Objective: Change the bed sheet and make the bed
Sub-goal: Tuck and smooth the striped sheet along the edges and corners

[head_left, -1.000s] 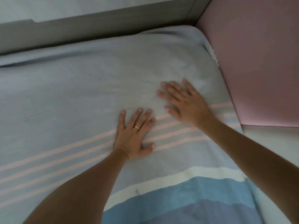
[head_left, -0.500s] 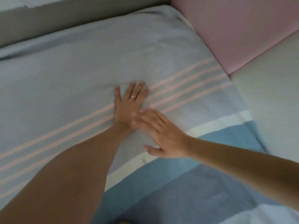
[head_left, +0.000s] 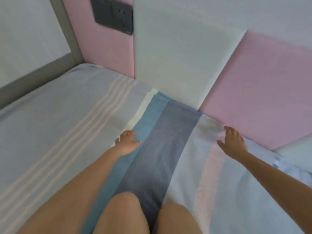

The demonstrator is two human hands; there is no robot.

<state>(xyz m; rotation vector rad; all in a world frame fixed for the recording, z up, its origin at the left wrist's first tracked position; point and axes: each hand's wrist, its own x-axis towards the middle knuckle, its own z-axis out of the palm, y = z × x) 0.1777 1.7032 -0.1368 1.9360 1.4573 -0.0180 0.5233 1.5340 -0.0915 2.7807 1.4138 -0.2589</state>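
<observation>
Bed (head_left: 55, 105): fills the lower view from 7 to 4 o'clock, pushed into the wall corner at 11; person kneels on it, presumably to reach the far edge.
Bed sheet (head_left: 162, 149): striped, spread flat over the mattress; looks already fitted on the left, faint creases near 3 o'clock against the wall.
Padded wall panels (head_left: 263, 85): pink and white, 12 to 3 o'clock, sheet edge meets them.
Knees (head_left: 125, 215): at 6 o'clock, pinning the dark stripe.
Left hand (head_left: 127, 143): centre, fingers loosely curled, resting on the blue stripe; likely bracing body weight.
Right hand (head_left: 232, 142): 3 o'clock, fingers spread, palm on the sheet just beside the pink panel; probably smoothing toward the edge. Holds nothing.
Wall socket (head_left: 113, 14): 12 o'clock, untouched.
</observation>
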